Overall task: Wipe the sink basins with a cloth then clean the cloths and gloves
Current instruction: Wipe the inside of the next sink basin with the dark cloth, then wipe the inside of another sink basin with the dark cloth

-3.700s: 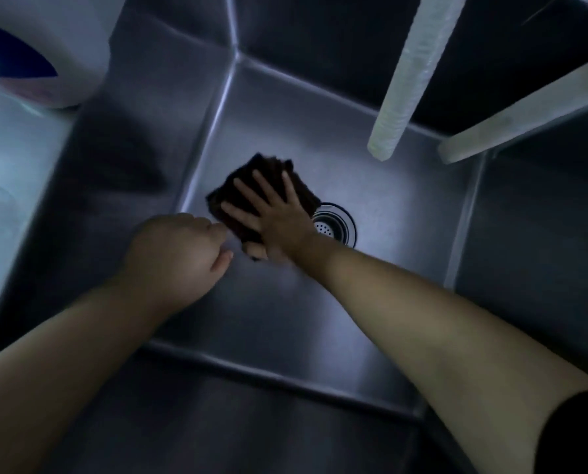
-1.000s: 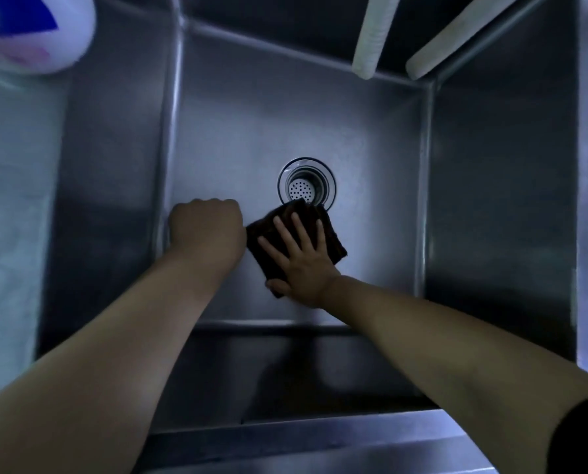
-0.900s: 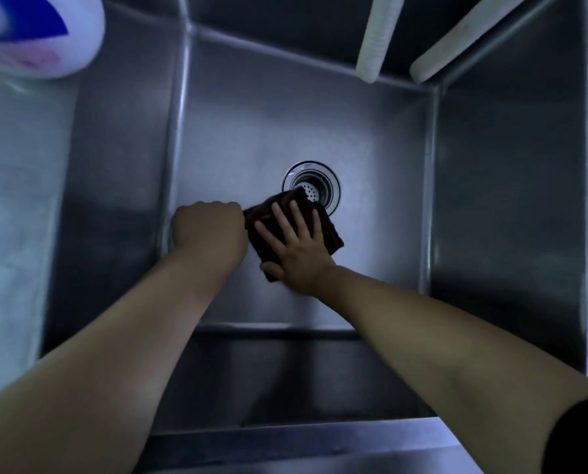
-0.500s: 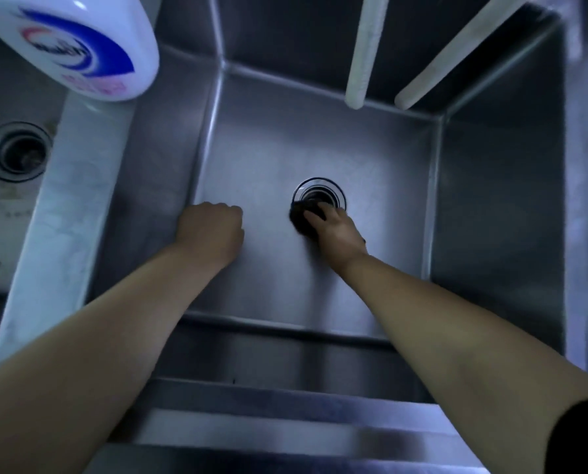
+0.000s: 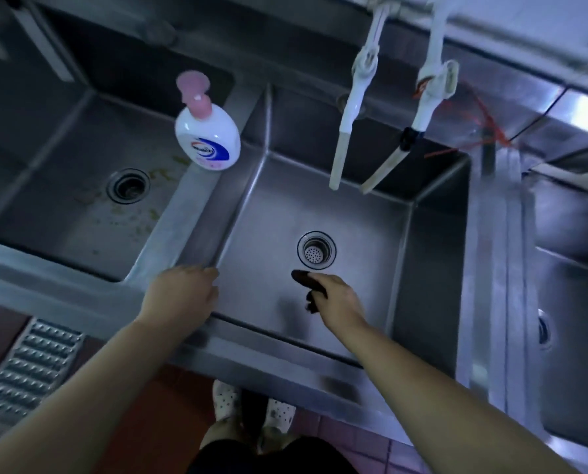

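**Middle basin looking wiped, left one is waiting**

Going big to small here. The steel sink unit [image 5: 90, 295] is running across the whole view with three basins. The middle basin [image 5: 371, 213] is sitting right under the person, its drain [image 5: 316, 250] out in the open, and its floor is looking clean from here. The left basin [image 5: 63, 186] is showing yellowish-green smears around its own drain, so I'm guessing that one is coming up next. A soap bottle [image 5: 207, 131] with a pink pump is standing on the divider between those two, and two taps [image 5: 345, 124] are hanging over the far side of the middle basin.

Now the hands. The right hand [image 5: 337, 297] is gripping the dark cloth [image 5: 308, 280], bunched up, with fingers curled round it; one end is poking out toward the drain and a scrap is dangling below. It's hanging just near-side of the drain, and I can't tell if it's touching the floor. The left hand [image 5: 183, 292] is holding nothing, fingers loosely bent, hovering at the near left corner of the middle basin, by the divider.

The thing that matters: the dirty basin is lying left of the cloth, across the divider, and the empty left hand is the closer one to it.
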### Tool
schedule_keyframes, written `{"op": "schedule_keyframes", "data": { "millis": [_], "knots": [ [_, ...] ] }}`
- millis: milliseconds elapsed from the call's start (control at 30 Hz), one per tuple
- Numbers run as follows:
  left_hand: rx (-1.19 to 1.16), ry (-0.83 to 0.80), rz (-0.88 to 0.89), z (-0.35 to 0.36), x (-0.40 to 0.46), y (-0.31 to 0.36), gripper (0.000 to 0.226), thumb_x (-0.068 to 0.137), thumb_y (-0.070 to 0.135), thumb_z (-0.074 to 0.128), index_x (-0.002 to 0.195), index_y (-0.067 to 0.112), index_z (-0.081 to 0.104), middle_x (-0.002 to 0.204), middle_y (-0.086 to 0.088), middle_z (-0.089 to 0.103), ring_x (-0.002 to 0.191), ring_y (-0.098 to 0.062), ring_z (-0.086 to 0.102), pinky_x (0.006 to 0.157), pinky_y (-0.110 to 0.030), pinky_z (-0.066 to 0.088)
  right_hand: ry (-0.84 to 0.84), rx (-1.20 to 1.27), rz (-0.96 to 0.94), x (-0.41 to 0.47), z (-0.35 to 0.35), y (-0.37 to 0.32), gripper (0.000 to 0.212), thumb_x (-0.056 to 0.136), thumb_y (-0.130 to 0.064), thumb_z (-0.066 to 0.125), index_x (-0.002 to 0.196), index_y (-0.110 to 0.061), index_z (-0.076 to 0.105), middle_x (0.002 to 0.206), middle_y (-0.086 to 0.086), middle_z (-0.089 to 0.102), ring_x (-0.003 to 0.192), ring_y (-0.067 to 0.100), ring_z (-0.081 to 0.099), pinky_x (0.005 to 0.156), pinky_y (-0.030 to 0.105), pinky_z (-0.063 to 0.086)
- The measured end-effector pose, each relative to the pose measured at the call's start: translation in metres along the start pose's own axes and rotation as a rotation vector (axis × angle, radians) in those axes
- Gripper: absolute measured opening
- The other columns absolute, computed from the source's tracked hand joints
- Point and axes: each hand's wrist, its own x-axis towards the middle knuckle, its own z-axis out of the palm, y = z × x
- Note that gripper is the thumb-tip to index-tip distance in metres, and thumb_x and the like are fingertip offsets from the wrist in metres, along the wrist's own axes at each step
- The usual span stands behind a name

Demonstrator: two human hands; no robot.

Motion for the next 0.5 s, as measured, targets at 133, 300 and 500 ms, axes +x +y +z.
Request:
{"op": "schedule_keyframes", "data": {
  "millis": [133, 300, 500],
  "knots": [
    [-0.041, 0.013, -0.091, -0.028, -0.034, -0.009, 0.024, 0.091, 0.030, 0.048, 0.102, 0.017, 0.065, 0.100, -0.006, 0.068, 0.095, -0.029, 0.063, 0.074, -0.038, 0.049, -0.013, 0.060, -0.044, -0.031, 0.006, -0.048, 0.038, 0.091, -0.010, 0.049, 0.123, -0.028, 0.059, 0.106, -0.004, 0.061, 0.082, 0.012, 0.066, 0.083, 0.031, 0.054],
    [-0.049, 0.036, -0.164, -0.053, -0.057, -0.035, 0.025, 0.092, 0.033, 0.044, 0.107, 0.021, 0.060, 0.106, 0.002, 0.065, 0.099, -0.021, 0.060, 0.075, -0.035, 0.048, -0.029, 0.028, -0.174, -0.050, 0.027, -0.116, 0.035, 0.091, -0.016, 0.051, 0.117, -0.037, 0.059, 0.099, -0.018, 0.059, 0.072, -0.003, 0.064, 0.072, 0.017, 0.052],
    [-0.088, 0.120, -0.199, -0.084, -0.079, -0.124, 0.026, 0.092, 0.035, 0.044, 0.109, 0.023, 0.060, 0.105, 0.005, 0.065, 0.098, -0.018, 0.060, 0.076, -0.034, 0.049, -0.018, 0.043, -0.290, -0.048, 0.075, -0.216, 0.034, 0.092, -0.020, 0.050, 0.117, -0.041, 0.060, 0.108, -0.020, 0.059, 0.089, -0.003, 0.061, 0.078, 0.016, 0.053]
  ]
}}
